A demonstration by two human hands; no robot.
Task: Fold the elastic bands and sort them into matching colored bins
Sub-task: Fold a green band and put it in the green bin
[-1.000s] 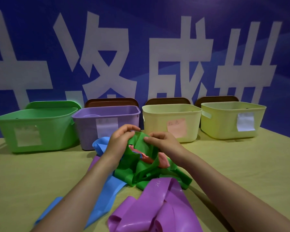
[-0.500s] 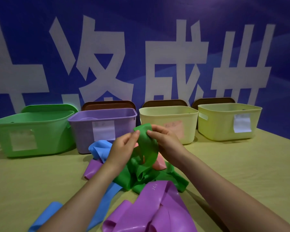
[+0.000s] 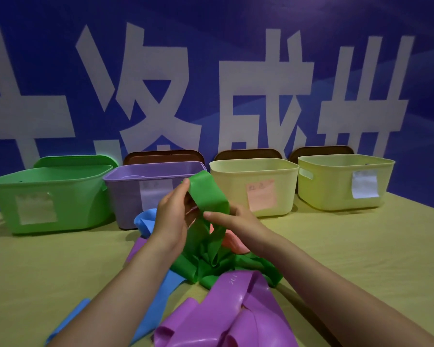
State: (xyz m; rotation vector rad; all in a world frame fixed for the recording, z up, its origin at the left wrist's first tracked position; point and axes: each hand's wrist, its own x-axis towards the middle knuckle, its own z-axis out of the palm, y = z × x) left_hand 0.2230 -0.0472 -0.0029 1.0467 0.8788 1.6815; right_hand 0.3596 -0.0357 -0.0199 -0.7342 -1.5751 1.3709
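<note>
A green elastic band (image 3: pixel 208 196) arches up between my hands above a tangled pile on the table. My left hand (image 3: pixel 172 216) pinches its upper end with thumb and fingers. My right hand (image 3: pixel 232 220) pinches the band's lower right edge. The rest of the green band trails down into the pile. A purple band (image 3: pixel 226 314) lies in front, a blue band (image 3: pixel 158 294) runs under my left forearm, and a pink band (image 3: pixel 232 242) peeks out behind my right wrist. A green bin (image 3: pixel 68 196) and a purple bin (image 3: pixel 128 196) stand at the back left.
A cream bin (image 3: pixel 281 181) with a pink label and a yellow-green bin (image 3: pixel 336 186) with a white label stand at the back right. Brown lids (image 3: pixel 248 154) lean against the blue banner wall behind them. Bare table (image 3: pixel 361 246) stretches to the right.
My hands have lifted the green band's end out of the pile and drawn it into a raised loop. My right hand has slid down the band while the left stays high.
</note>
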